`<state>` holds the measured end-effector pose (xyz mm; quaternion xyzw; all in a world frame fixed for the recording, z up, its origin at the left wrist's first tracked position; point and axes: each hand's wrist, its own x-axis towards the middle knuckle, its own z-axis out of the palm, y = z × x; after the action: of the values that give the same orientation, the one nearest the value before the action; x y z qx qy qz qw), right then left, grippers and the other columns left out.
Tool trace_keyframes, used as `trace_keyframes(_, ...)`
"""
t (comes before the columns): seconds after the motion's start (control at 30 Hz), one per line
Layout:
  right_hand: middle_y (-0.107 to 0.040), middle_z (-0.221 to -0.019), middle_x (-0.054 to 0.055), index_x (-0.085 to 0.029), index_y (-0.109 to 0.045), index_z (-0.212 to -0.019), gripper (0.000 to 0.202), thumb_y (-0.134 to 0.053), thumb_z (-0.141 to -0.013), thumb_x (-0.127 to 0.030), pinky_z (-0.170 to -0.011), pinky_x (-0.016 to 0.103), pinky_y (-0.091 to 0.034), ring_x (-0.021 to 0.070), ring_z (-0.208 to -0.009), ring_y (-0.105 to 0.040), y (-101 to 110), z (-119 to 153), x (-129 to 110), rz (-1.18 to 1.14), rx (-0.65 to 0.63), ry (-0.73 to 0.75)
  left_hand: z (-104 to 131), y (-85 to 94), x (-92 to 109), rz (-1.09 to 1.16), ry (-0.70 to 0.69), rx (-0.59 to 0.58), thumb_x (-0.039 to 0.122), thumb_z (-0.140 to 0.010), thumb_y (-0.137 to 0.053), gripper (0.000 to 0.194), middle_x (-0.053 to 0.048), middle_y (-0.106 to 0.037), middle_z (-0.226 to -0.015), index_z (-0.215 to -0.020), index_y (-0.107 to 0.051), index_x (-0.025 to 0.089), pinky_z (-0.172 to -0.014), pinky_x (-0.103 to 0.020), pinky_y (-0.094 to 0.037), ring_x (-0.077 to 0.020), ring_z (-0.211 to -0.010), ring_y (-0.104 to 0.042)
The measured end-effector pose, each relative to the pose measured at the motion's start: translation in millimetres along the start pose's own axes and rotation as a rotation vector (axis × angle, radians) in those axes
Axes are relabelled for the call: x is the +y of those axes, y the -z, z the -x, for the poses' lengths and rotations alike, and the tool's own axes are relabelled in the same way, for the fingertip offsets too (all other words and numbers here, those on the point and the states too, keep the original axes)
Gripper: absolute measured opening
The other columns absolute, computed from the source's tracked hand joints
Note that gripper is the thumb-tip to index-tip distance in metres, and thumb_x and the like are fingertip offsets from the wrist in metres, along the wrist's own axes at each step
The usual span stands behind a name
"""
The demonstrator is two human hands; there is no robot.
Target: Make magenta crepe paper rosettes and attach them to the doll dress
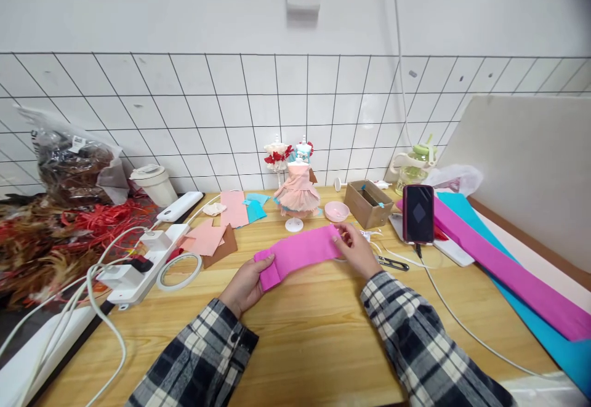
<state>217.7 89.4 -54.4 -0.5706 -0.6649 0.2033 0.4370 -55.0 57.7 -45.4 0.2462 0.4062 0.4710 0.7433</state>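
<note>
A white rectangular label sits on the clear plastic bag at the far left, and dark characters run along the bag's left edge; both are too small to read. The phone with a dark red case, standing at right, shows a pale diamond shape on its black screen.

The bright pink, paper-like strip is held slightly above the light wooden table, in the middle. It is long, matte and even in colour, its right end farther away than its left; near the left end a crease sets off a short, folded-looking section.

The left hand grips that end, thumb pressed on top and fingers beneath. The right hand pinches the far right end between thumb and fingertips.

Just beyond the strip stands a small white dress form in a pale pink ruffled dress. Right of it are a small round pink bowl and an open brown rectangular box.
</note>
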Motion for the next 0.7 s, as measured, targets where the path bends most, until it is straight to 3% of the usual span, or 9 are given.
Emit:
trace_keyframes(0.1,-0.062,-0.072,0.003,-0.02,-0.062,-0.074,0.032,-0.046,-0.083,-0.047,-0.059,0.027,-0.034,0.0161,-0.066,-0.053,34,1,7,0.36,-0.099,-0.09,2,2.4,7,0.137,0.022,0.071,0.012,-0.089,-0.048,0.025,-0.015,-0.07,-0.096,-0.112,-0.056,0.008,-0.073,-0.034,-0.06,-0.0189,-0.077,-0.07)
trace_keyframes(0.23,-0.064,-0.072,0.004,-0.02,-0.064,-0.074,0.027,-0.049,-0.082,-0.041,-0.054,0.026,-0.029,0.0157,-0.065,-0.055,64,6,19,0.593,-0.219,-0.25,7,3.4,14,0.255,0.082,0.084,0.021,-0.092,-0.044,0.026,-0.015,-0.067,-0.103,-0.115,-0.053,0.012,-0.073,-0.042,-0.059,-0.0234,-0.087,-0.07)
trace_keyframes(0.37,-0.066,-0.086,0.007,-0.02,-0.067,-0.079,0.014,-0.055,-0.077,-0.026,-0.059,0.026,-0.031,0.0183,-0.078,-0.059,73,11,29,0.736,-0.294,-0.265,8,1.2,14,0.299,0.066,0.159,0.019,-0.091,-0.048,0.019,-0.01,-0.069,-0.094,-0.108,-0.056,0.016,-0.066,-0.038,-0.061,-0.0193,-0.075,-0.07)
trace_keyframes(0.47,-0.066,-0.092,0.008,-0.021,-0.069,-0.084,0.019,-0.054,-0.074,-0.016,-0.065,0.027,-0.034,0.0201,-0.085,-0.06,76,18,35,0.793,-0.329,-0.275,5,-1.0,12,0.338,0.028,0.187,0.012,-0.089,-0.048,0.016,-0.01,-0.069,-0.092,-0.102,-0.057,0.012,-0.065,-0.03,-0.061,-0.0168,-0.073,-0.07)
trace_keyframes(0.6,-0.066,-0.094,0.011,-0.02,-0.069,-0.089,0.024,-0.05,-0.076,-0.014,-0.066,0.029,-0.036,0.0223,-0.087,-0.06,80,27,39,0.877,-0.319,-0.322,4,-4.9,8,0.341,0.036,0.212,0.003,-0.085,-0.05,0.015,-0.011,-0.068,-0.093,-0.096,-0.057,0.01,-0.064,-0.028,-0.061,-0.0167,-0.072,-0.07)
trace_keyframes(0.7,-0.066,-0.09,0.01,-0.02,-0.068,-0.083,0.018,-0.051,-0.075,-0.016,-0.065,0.03,-0.036,0.0238,-0.085,-0.06,80,28,33,0.879,-0.32,-0.348,6,-8.7,6,0.309,0.07,0.227,0.005,-0.084,-0.052,0.016,-0.01,-0.068,-0.094,-0.098,-0.057,0.012,-0.066,-0.035,-0.062,-0.0179,-0.073,-0.07)
